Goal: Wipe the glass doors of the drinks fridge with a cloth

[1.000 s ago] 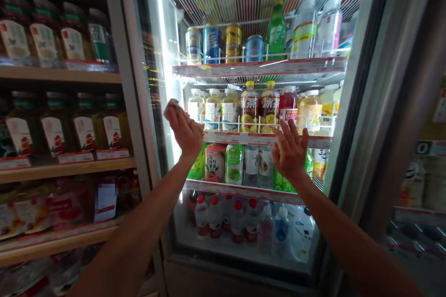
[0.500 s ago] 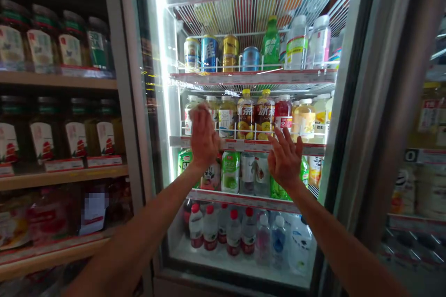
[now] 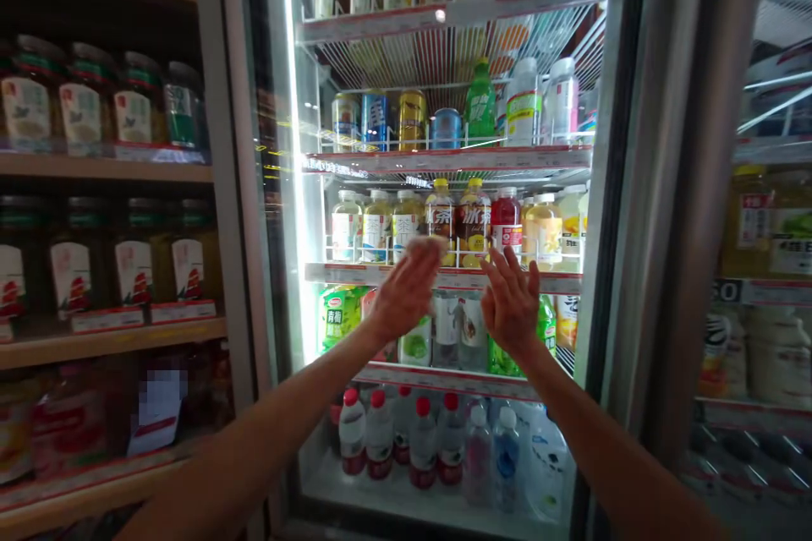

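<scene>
Two hands, the left hand (image 3: 404,292) and the right hand (image 3: 511,304), are raised just apart in front of the glass fridge door (image 3: 271,186), though whether either touches it is unclear. The left is flattened, fingers straight and close together, too blurred to tell if it grips anything, while the right is open, fingers slightly spread, with nothing in its grasp. Behind the glass, brown bottles (image 3: 474,215) stand just above and between them, red-capped bottles (image 3: 379,437) sit below the left, and jars (image 3: 134,262) line a shelf (image 3: 114,341) well left of it.
</scene>
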Motion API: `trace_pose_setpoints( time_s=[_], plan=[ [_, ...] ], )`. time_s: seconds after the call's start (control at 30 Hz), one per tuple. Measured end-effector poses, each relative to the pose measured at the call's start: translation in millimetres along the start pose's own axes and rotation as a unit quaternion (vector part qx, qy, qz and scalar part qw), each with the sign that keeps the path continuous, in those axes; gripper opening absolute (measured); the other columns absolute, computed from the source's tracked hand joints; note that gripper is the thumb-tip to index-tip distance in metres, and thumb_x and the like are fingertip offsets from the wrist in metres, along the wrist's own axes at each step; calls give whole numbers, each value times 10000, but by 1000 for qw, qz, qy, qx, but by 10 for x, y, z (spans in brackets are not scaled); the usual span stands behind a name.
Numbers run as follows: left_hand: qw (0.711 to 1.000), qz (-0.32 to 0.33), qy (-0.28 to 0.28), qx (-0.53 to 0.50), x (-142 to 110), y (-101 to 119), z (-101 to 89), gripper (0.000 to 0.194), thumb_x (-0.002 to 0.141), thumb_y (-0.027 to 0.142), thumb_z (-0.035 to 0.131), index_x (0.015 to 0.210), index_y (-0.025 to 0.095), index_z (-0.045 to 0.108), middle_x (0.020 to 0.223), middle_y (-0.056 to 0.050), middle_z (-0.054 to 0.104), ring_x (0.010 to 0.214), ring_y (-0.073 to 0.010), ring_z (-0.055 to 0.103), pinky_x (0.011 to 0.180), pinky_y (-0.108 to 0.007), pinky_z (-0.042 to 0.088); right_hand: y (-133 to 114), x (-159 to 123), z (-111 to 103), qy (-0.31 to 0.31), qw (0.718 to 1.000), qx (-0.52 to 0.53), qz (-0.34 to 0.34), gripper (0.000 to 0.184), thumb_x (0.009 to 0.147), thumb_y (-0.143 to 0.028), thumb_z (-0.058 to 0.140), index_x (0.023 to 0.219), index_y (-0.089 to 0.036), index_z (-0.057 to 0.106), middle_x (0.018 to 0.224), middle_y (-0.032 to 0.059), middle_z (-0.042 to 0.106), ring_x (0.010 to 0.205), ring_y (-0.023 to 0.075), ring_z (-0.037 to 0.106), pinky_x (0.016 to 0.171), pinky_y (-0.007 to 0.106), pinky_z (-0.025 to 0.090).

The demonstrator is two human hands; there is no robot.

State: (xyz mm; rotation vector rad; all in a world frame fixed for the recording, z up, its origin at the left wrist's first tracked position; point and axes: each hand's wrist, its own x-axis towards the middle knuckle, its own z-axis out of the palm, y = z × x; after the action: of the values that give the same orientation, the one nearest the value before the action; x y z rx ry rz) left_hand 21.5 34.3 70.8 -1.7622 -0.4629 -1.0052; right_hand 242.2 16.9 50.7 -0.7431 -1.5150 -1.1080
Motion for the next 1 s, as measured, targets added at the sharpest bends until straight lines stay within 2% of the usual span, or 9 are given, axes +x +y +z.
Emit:
trace_pose_setpoints(
  time_s=[0.1, 0.2, 0.3, 0.5, 0.57, 0.67, 0.73, 0.9, 1.0],
  plan=[
    [985, 152, -82, -11, -21, 46, -6, 552, 849, 171, 405, 1382, 152, 262, 1422, -66, 337, 1356, -185, 188, 1107, -363, 266, 3, 1, -8, 1, 1000, 9, -2, 480, 832, -157, 375, 1308, -217, 359, 1324, 85, 492, 1320, 213, 314, 1092, 503, 176],
    [999, -43, 26, 17, 47, -208, -28, 545, 856, 160, 374, 1386, 139, 251, 1439, -95, 299, 1357, -205, 191, 1101, -401, 276, 3, 3, -12, 8, 1000, 15, 4, 501, 830, -141, 370, 1323, -227, 333, 1314, 79, 503, 1315, 207, 325, 1093, 497, 185],
    [959, -240, 142, 45, 144, -294, -3, 559, 859, 142, 350, 1400, 139, 208, 1468, -113, 218, 1366, -234, 149, 1102, -460, 259, 2, 3, -12, 9, 1000, 16, 10, 517, 828, -140, 377, 1335, -223, 316, 1321, 84, 495, 1317, 203, 322, 1097, 492, 182],
    [988, 138, -64, 2, 142, 54, 27, 537, 853, 173, 392, 1376, 159, 271, 1438, -71, 308, 1354, -204, 197, 1100, -387, 278, 11, -2, -7, 39, 999, 22, 11, 520, 820, -129, 393, 1330, -206, 325, 1330, 99, 483, 1311, 214, 334, 1085, 501, 196],
    [994, 102, -47, 16, 151, -88, -16, 515, 859, 176, 384, 1366, 150, 293, 1424, -79, 336, 1351, -201, 209, 1098, -381, 283, 12, -3, -7, 42, 999, 24, 19, 537, 820, -129, 389, 1343, -214, 303, 1340, 93, 472, 1314, 212, 327, 1085, 501, 198],
    [984, -146, 86, 57, 179, -402, -66, 521, 863, 159, 357, 1373, 99, 266, 1449, -131, 264, 1365, -224, 155, 1104, -422, 264, 8, -2, -8, 38, 999, 26, 23, 550, 821, -136, 385, 1354, -225, 282, 1350, 87, 461, 1319, 210, 319, 1086, 503, 199],
    [966, -216, 124, 66, 159, -452, -66, 537, 864, 162, 350, 1381, 80, 234, 1462, -149, 220, 1371, -240, 116, 1106, -451, 248, 5, -1, -11, 34, 999, 24, 22, 549, 820, -134, 394, 1350, -226, 288, 1345, 90, 467, 1313, 212, 330, 1085, 504, 204],
    [990, 111, -91, -9, -87, -118, -64, 510, 860, 183, 371, 1364, 166, 300, 1423, -70, 338, 1355, -187, 198, 1111, -379, 258, 12, -3, -16, 24, 999, 25, 14, 571, 820, -134, 392, 1364, -246, 258, 1349, 81, 463, 1302, 208, 350, 1086, 494, 214],
    [996, 50, -67, -6, -246, -264, -155, 453, 867, 220, 385, 1320, 211, 382, 1392, -26, 397, 1321, -157, 291, 1100, -323, 286, 19, -10, -9, 24, 999, 26, 14, 572, 820, -133, 387, 1366, -245, 258, 1359, 75, 452, 1307, 205, 342, 1087, 492, 212]
  ],
)
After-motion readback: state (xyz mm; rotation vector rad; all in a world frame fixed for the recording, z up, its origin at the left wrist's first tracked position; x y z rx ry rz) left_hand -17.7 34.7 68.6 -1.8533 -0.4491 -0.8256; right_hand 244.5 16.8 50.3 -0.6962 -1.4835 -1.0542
